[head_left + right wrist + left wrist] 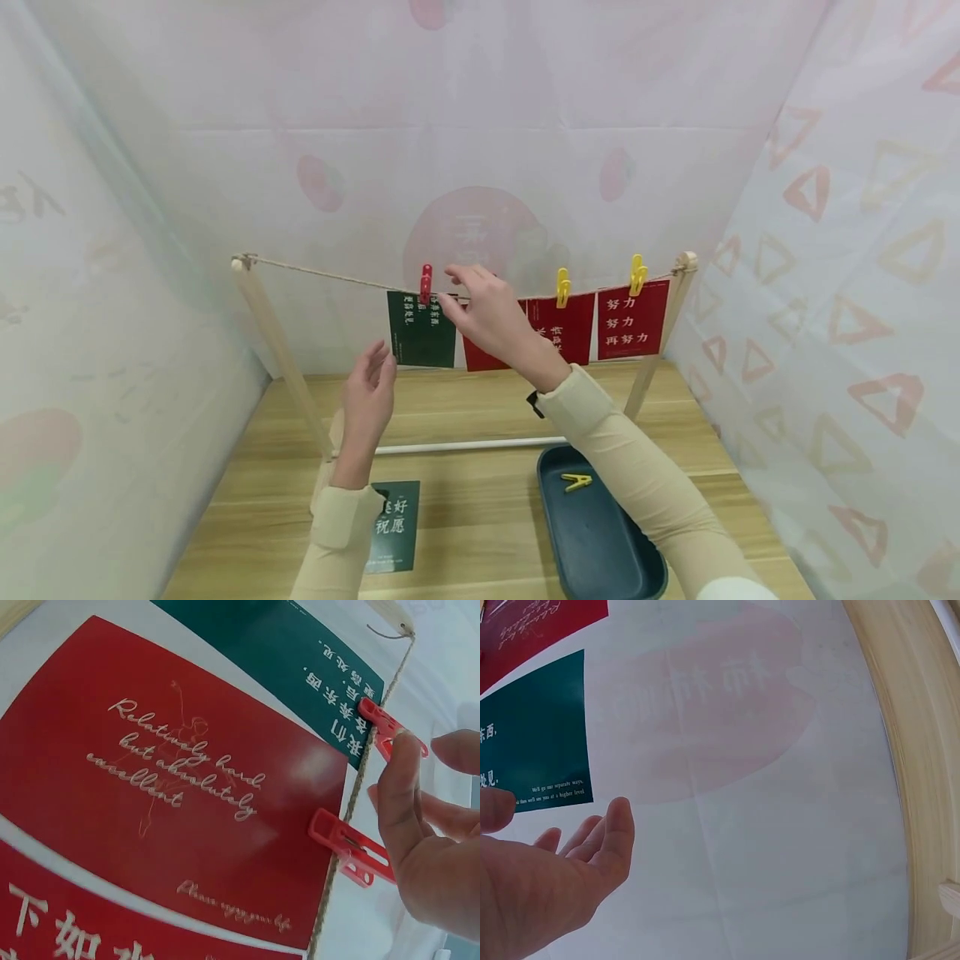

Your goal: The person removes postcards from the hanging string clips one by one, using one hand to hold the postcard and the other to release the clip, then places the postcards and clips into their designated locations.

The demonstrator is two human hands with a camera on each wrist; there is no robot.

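A green card (pixel 423 337) with white lettering hangs from a twine line (pixel 330 273), fastened by a red clothespin (pixel 426 283). Just right of that clothespin is my right hand (pixel 487 312), its thumb and fingers parted. In the right wrist view the fingertips are close to the clothespin (pixel 380 724); whether they touch it cannot be told. A second red clothespin (pixel 351 846) clips a red card (pixel 172 780) with cursive writing, partly hidden by my right hand in the head view. My left hand (pixel 369 404) hovers below and left of the green card, fingers loosely extended, holding nothing.
Yellow clothespins (pixel 562 288) hold more red cards (pixel 633 321) at the right. Wooden posts (pixel 273 333) support the line. A dark blue tray (pixel 546 500) on the table contains a yellow clothespin (pixel 576 482). Another green card (pixel 401 542) lies near my left sleeve.
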